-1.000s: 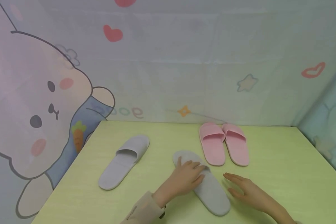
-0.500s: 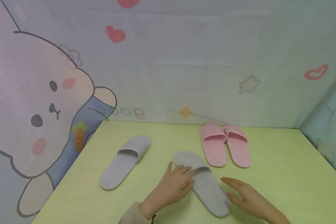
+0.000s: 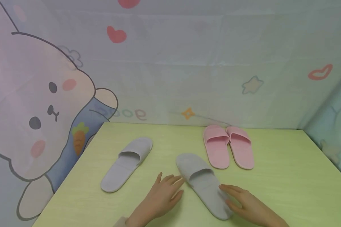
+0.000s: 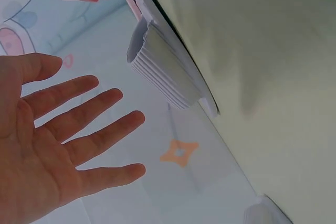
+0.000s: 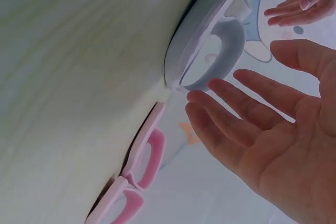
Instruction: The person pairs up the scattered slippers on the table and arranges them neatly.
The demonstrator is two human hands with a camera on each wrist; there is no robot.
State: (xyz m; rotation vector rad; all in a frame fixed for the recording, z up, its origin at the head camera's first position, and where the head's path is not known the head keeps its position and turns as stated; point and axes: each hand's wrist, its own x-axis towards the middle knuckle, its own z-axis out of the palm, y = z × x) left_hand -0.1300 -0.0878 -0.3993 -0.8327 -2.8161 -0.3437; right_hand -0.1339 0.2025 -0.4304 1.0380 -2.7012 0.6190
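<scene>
A grey slipper (image 3: 203, 185) lies slanted on the table, its closed toe toward the back and its heel toward me. To its left my left hand (image 3: 160, 197) hovers, fingers spread and straight, fingertips just off the slipper's side. The left wrist view shows that palm holding nothing. On the other side my right hand (image 3: 248, 205) has relaxed, extended fingers that overlap the slipper's right edge near the heel; nothing is in its palm (image 5: 294, 150). Another grey slipper (image 3: 125, 167) lies farther left, tilted the opposite way.
A pair of pink slippers (image 3: 216, 154) stands side by side at the back, right of the centre. The yellow-green table (image 3: 287, 176) ends at a cartoon-printed cloth (image 3: 170, 63) hung behind it.
My left hand has lifted off the middle grey slipper's strap and drawn back toward the lower left. My right hand has shifted slightly left, over the slipper's edge. The slippers have stayed in place.
</scene>
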